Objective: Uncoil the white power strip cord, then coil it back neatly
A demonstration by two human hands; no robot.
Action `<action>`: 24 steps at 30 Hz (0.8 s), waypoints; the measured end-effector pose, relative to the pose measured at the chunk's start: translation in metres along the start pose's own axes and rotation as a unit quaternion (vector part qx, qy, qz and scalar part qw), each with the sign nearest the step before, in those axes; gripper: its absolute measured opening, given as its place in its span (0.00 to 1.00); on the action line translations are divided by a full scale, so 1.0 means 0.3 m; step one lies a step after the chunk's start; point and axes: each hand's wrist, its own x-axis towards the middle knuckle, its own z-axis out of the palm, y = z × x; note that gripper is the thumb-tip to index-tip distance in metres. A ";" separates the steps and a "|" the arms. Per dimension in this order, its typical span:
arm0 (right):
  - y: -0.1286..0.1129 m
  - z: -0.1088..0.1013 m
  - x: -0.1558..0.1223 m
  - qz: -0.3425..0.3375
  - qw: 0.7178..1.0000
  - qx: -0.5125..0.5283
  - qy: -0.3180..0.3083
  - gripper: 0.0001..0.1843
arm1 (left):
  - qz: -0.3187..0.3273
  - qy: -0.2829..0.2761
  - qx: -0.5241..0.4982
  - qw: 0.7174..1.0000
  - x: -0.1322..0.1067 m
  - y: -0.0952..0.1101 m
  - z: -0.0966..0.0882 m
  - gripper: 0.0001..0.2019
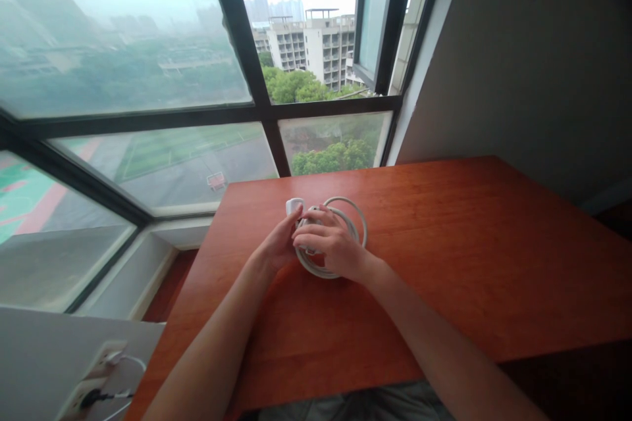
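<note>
A coiled off-white cable lies on the reddish-brown wooden table in front of me, its loops resting around and under my hands. My left hand is closed at the left side of the coil, its thumb against a white block-shaped cable end that sticks up past the fingertips. From the right, my right hand reaches over the coil with bent fingers closed on the bundled cable. Part of another pale piece shows beneath those fingers, too covered to make out its kind.
The wooden table extends to the right, and its left edge runs beside a window ledge. Dark window frames stand behind it, with one pane open. At lower left, wall sockets hold a white plug and a black plug with cords.
</note>
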 end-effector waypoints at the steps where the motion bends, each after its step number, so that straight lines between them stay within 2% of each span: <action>1: 0.003 -0.002 -0.002 -0.003 1.000 0.005 -0.006 0.21 | -0.008 -0.004 0.008 1.000 -0.002 0.002 -0.002 0.17; 3: 0.008 -0.012 -0.005 -0.012 0.999 0.025 -0.020 0.21 | -0.015 0.000 0.027 1.000 -0.003 0.005 -0.005 0.16; 6: 0.017 -0.027 -0.007 -0.024 0.997 0.077 -0.019 0.23 | 0.026 0.033 0.044 0.998 0.005 0.003 -0.011 0.13; 11: 0.028 -0.010 -0.006 0.013 0.979 0.190 0.069 0.23 | 0.065 0.078 0.067 0.993 0.032 -0.011 -0.030 0.08; 14: 0.031 0.006 -0.008 0.058 0.962 0.244 0.106 0.17 | 0.077 0.118 0.098 0.985 0.035 -0.013 -0.036 0.09; 17: 0.036 -0.006 -0.013 0.098 0.945 0.281 0.137 0.13 | 0.090 0.135 0.122 0.979 0.026 -0.009 -0.025 0.11; 19: 0.053 -0.034 -0.020 0.130 0.943 0.263 0.155 0.12 | 0.097 0.142 0.132 0.976 0.018 -0.007 -0.015 0.12; 21: 0.089 -0.072 -0.032 0.177 0.947 0.195 0.184 0.12 | 0.104 0.153 0.139 0.973 0.013 -0.007 -0.008 0.14; 24: 0.166 -0.115 -0.060 0.269 0.929 0.096 0.236 0.15 | 0.112 0.170 0.137 0.970 0.013 -0.008 -0.011 0.14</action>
